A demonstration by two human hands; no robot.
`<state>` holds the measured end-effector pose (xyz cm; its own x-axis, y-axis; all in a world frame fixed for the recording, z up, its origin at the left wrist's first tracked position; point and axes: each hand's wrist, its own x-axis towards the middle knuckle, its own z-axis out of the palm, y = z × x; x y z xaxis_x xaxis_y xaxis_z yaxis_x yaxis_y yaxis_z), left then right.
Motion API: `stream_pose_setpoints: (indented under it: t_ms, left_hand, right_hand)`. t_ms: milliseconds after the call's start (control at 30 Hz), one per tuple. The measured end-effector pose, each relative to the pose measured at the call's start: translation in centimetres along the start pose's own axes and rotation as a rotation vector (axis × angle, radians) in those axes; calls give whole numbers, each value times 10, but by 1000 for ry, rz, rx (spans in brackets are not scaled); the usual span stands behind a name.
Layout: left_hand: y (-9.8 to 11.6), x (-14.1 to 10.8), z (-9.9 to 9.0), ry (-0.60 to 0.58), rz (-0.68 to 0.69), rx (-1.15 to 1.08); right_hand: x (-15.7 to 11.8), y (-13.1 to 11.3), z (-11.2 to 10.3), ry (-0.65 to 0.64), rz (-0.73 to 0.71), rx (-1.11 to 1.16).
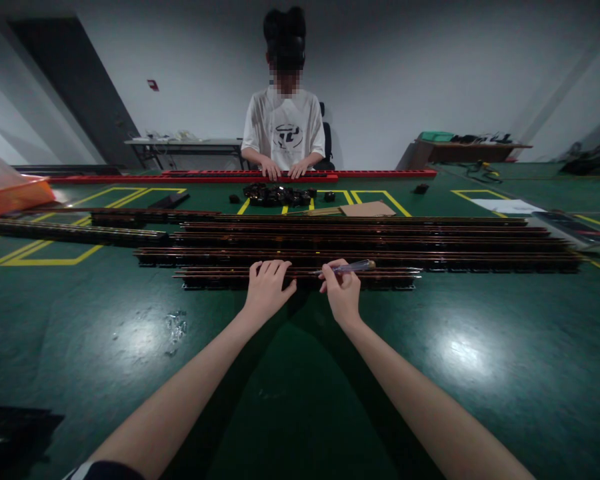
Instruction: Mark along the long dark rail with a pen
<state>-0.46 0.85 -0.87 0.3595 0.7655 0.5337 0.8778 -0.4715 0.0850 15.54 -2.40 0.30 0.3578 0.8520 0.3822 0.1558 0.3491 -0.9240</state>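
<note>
Two bare hands work at the nearest black strip [390, 281], which lies crosswise on the green table [130, 380] directly before the wearer and carries thin, copper-coloured bars along its length. The left hand [265, 288] is laid palm down over it, fingers curved across the bars and thumb set apart from them, probably to steady the piece; whether it grips or merely rests cannot be told. The right hand [343, 295] is closed around the clear handle of a screwdriver [356, 266], held low and nearly level, its shaft directed leftward along the bars. Such a hold appears suited to fine control of the tip, although contact at the tip is too small to make out. Longer strips [505, 260] lie just behind in roughly parallel rows, an arrangement that likely keeps them aligned and within reach. Farther back are a brown flat piece [369, 209] and a loose cluster of small black parts [280, 195]. Beyond these, a person [286, 133] in a white shirt rests both hands at long red rails [390, 174] spanning the far side of the table.
</note>
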Motion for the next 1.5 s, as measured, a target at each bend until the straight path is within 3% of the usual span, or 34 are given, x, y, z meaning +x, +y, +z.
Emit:
stream_pose_setpoints:
  t_ms: [800,1500]
  left_hand:
    - [-2,0,2,25,-12,-7]
    - [0,0,0,-4,-18,-13]
  right_hand:
    - [-1,-2,0,82,-7,-32]
    - [0,-3,-1,61,23,-29]
